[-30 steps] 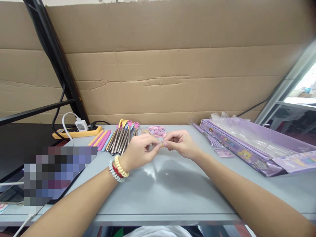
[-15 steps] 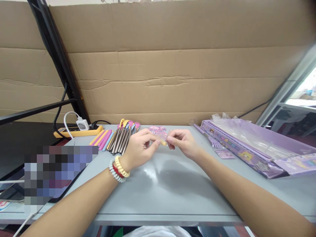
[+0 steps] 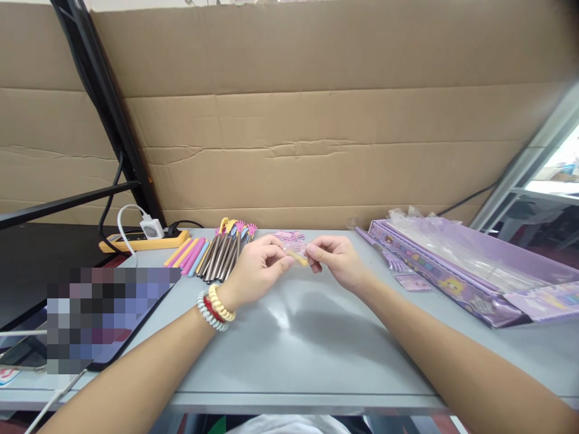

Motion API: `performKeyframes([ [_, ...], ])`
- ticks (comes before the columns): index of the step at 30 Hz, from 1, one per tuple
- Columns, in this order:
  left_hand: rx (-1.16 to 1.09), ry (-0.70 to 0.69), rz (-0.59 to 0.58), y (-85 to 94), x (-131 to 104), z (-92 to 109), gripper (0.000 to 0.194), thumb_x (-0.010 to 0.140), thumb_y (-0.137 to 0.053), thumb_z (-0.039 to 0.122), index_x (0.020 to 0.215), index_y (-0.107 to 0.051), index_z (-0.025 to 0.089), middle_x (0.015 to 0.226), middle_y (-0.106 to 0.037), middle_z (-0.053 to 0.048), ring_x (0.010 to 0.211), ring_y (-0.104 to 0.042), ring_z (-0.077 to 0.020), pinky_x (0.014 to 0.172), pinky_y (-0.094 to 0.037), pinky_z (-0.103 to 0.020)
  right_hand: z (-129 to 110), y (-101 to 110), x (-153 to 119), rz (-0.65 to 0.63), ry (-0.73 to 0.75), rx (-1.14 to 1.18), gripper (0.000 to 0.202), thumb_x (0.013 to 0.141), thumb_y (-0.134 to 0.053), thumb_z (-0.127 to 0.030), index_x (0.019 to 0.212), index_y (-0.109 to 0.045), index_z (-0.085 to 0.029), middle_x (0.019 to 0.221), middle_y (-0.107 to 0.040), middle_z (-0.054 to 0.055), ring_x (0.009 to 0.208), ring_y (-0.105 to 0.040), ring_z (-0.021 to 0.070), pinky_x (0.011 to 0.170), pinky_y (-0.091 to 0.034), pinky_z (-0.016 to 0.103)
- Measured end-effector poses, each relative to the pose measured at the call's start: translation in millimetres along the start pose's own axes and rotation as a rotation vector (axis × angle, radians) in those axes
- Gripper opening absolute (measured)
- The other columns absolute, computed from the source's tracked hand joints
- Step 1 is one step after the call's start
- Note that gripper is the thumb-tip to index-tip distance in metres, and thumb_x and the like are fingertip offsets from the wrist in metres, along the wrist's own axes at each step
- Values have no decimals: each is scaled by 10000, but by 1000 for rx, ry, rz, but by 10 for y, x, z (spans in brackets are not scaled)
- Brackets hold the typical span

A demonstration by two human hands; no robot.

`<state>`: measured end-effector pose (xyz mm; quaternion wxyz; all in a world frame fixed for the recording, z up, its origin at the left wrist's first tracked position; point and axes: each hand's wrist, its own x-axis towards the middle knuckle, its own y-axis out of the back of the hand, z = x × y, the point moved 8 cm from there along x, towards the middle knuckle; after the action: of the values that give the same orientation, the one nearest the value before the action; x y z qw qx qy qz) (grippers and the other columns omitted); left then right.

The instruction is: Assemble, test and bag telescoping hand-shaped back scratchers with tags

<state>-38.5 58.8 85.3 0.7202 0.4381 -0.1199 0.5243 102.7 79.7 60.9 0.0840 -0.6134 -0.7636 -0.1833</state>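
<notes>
My left hand [image 3: 259, 269] is closed, its thumb and fingers holding a slim yellow stick [image 3: 299, 259] with clear plastic film [image 3: 294, 248] about it. Opposite, my right hand [image 3: 335, 260] pinches the edge of that film beside the stick's end. How far the stick reaches into my left hand is hidden. Just left of my left hand lie several back scratchers [image 3: 226, 253] with metal rods and small coloured hand-shaped heads. Next to them are yellow, pink and blue tubes [image 3: 187, 255]. Small pink printed cards [image 3: 289, 235] lie behind my hands.
At the right stands an open purple box [image 3: 452, 289] with clear plastic bags in it. A purple back scratcher [image 3: 392, 260] and a printed card [image 3: 412, 282] lie beside it. A tablet-like device [image 3: 136, 319] and a yellow power strip [image 3: 149, 242] occupy the left. Cardboard [image 3: 316, 150] walls the back.
The yellow stick's end and the film have shifted slightly to the right between my hands. Both hands keep nearly the same place and grip.
</notes>
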Motion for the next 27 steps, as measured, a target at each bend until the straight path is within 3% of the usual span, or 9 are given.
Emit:
performKeyframes([
  [7, 75, 39, 16, -5, 1, 0, 284, 810, -554, 278, 559, -554, 144, 656, -522, -3, 555, -450, -81, 523, -389, -222, 36, -21, 2, -36, -20, 5, 399, 709, -651, -524, 572, -562, -160, 507, -523, -7, 468, -473, 88, 483, -410, 244],
  [20, 136, 129, -104, -161, -13, -172, 294, 811, -545, 311, 564, -605, 164, 741, -606, -30, 701, -546, -138, 652, -443, -278, 140, -39, 15, -82, -30, -279, 448, 791, -529, -532, 529, -472, -173, 488, -472, -10, 470, -398, 87, 472, -322, 237],
  [27, 231, 237, -202, -249, -48, -286, 316, 779, -531, 326, 502, -542, 174, 537, -528, 14, 513, -461, -114, 474, -328, -244, 337, -78, 47, -181, -60, -579, 373, 835, -449, -408, 538, -441, -183, 509, -468, -21, 491, -380, 98, 480, -291, 239],
])
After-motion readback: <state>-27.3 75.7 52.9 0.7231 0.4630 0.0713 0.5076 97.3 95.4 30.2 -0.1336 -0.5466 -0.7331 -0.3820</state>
